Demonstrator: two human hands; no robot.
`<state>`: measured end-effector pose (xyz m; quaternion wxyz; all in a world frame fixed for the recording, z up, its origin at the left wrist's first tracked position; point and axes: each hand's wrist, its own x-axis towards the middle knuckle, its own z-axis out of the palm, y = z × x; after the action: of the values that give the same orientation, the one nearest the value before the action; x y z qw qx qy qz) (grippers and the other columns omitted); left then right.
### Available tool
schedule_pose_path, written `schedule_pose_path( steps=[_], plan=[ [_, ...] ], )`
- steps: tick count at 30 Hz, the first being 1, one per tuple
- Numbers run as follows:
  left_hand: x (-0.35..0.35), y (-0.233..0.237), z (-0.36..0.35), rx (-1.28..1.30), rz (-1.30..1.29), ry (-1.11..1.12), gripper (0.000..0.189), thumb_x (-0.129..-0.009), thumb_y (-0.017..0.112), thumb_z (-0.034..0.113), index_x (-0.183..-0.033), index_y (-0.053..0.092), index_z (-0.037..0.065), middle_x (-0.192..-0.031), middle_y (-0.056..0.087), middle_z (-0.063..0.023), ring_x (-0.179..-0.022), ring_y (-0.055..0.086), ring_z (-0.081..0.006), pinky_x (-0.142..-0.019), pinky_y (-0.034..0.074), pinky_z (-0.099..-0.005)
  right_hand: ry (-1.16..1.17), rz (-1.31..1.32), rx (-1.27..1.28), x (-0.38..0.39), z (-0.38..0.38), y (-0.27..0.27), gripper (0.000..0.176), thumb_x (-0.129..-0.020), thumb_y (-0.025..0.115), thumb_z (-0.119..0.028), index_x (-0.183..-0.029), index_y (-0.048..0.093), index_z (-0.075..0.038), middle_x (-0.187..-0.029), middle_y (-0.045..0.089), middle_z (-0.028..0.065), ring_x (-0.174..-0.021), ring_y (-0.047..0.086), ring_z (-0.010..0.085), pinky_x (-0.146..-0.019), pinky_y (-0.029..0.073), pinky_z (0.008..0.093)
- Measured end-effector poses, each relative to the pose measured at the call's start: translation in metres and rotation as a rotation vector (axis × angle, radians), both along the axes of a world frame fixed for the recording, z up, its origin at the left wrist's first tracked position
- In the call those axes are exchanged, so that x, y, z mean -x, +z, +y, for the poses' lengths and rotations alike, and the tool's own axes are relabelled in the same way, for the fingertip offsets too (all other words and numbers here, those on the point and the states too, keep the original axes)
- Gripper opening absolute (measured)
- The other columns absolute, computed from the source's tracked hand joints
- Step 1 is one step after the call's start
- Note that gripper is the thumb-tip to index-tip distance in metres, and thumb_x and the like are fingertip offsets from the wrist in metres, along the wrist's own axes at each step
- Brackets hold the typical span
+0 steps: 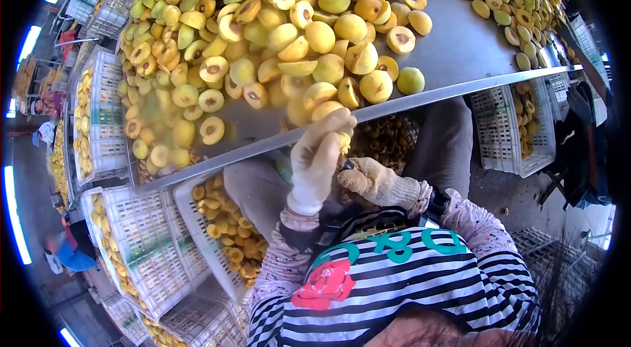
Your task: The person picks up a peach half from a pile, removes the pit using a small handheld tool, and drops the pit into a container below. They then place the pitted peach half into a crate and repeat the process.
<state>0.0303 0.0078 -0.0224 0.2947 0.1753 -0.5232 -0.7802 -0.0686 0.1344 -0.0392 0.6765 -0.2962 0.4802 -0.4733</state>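
My left hand [315, 163], in a pale glove, is raised just in front of the metal table's edge. Its fingers are closed on a small yellow piece of peach [344, 143]. Close beside it, my right hand [378, 180], in a knitted glove, grips a small tool with a dark handle [348, 164]; the tool's working end is hidden. Heaped on the table beyond are many halved yellow peaches [319, 37], several showing brown pits or hollows. Below my hands, a container of brown pits [381, 140] stands between my knees.
The metal table [453, 38] has a raised front rim. A white crate of peach halves [223, 229] stands left of my legs, with another white crate [148, 248] beside it. At right is a further crate [513, 127]. Other people are in the background at far left.
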Motion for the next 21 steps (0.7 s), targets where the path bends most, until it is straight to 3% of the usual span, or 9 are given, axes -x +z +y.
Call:
schedule_pose_path(
  steps=[2,5,8,13,17,19,21],
  plan=[
    [-0.006,0.006,-0.01,-0.307,-0.08,-0.131,0.033,-0.1,0.049,0.005,-0.13,0.061,-0.004,-0.097,0.072,-0.0114,-0.088,0.066,-0.0138,-0.082,0.051,-0.0248,0.025,0.151,0.02,0.0,-0.001,-0.002,0.044,-0.101,0.052,-0.049,-0.093,0.06,-0.006,-0.073,0.056,0.0027,-0.064,0.051,0.0143,-0.06,0.043,0.0284],
    [-0.007,0.009,-0.025,-0.258,-0.116,-0.291,0.033,-0.099,0.051,0.007,-0.128,0.062,-0.003,-0.092,0.072,-0.0102,-0.085,0.066,-0.0123,-0.079,0.05,-0.0231,0.154,0.289,-0.112,0.005,-0.002,-0.003,0.046,-0.1,0.053,-0.048,-0.105,0.065,-0.004,-0.084,0.064,0.0087,-0.078,0.06,0.0214,-0.077,0.049,0.0351],
    [-0.005,0.021,-0.036,-0.15,-0.263,-0.407,0.033,-0.097,0.054,0.01,-0.126,0.065,-0.002,-0.088,0.072,-0.0075,-0.083,0.066,-0.0106,-0.077,0.05,-0.022,0.104,0.306,-0.062,0.0,-0.002,-0.003,0.049,-0.1,0.052,-0.051,-0.108,0.066,-0.005,-0.085,0.064,0.0102,-0.079,0.061,0.0231,-0.078,0.049,0.036],
    [-0.003,0.027,-0.049,-0.033,-0.379,-0.57,0.036,-0.095,0.059,0.019,-0.122,0.067,-0.003,-0.086,0.072,-0.0077,-0.082,0.067,-0.0133,-0.079,0.05,-0.0225,0.203,0.325,-0.201,-0.002,-0.007,0.003,0.052,-0.099,0.052,-0.054,-0.109,0.066,-0.005,-0.085,0.065,0.0102,-0.081,0.063,0.0241,-0.078,0.051,0.037],
    [0.0,0.027,-0.045,-0.02,-0.457,-0.555,0.036,-0.094,0.059,0.022,-0.119,0.068,-0.003,-0.085,0.072,-0.0069,-0.08,0.066,-0.0126,-0.077,0.05,-0.0221,0.129,0.428,-0.205,-0.006,-0.005,0.008,0.055,-0.099,0.052,-0.058,-0.105,0.066,-0.005,-0.08,0.063,0.0083,-0.079,0.062,0.0232,-0.076,0.052,0.0367],
    [0.0,0.028,-0.041,-0.001,-0.479,-0.525,0.036,-0.095,0.058,0.022,-0.118,0.069,-0.003,-0.084,0.071,-0.0067,-0.079,0.065,-0.0118,-0.076,0.049,-0.0219,0.243,-0.07,-0.247,0.003,0.001,-0.01,0.056,-0.099,0.052,-0.057,-0.106,0.066,-0.004,-0.082,0.064,0.0105,-0.082,0.064,0.0252,-0.078,0.052,0.0376],
    [-0.001,0.03,-0.04,-0.024,-0.458,-0.555,0.035,-0.095,0.059,0.024,-0.117,0.069,-0.003,-0.085,0.071,-0.0062,-0.079,0.065,-0.011,-0.075,0.05,-0.0221,0.303,-0.213,-0.245,0.008,0.005,-0.018,0.055,-0.099,0.053,-0.056,-0.106,0.066,-0.003,-0.081,0.065,0.0114,-0.08,0.064,0.0252,-0.075,0.052,0.037]
  ],
)
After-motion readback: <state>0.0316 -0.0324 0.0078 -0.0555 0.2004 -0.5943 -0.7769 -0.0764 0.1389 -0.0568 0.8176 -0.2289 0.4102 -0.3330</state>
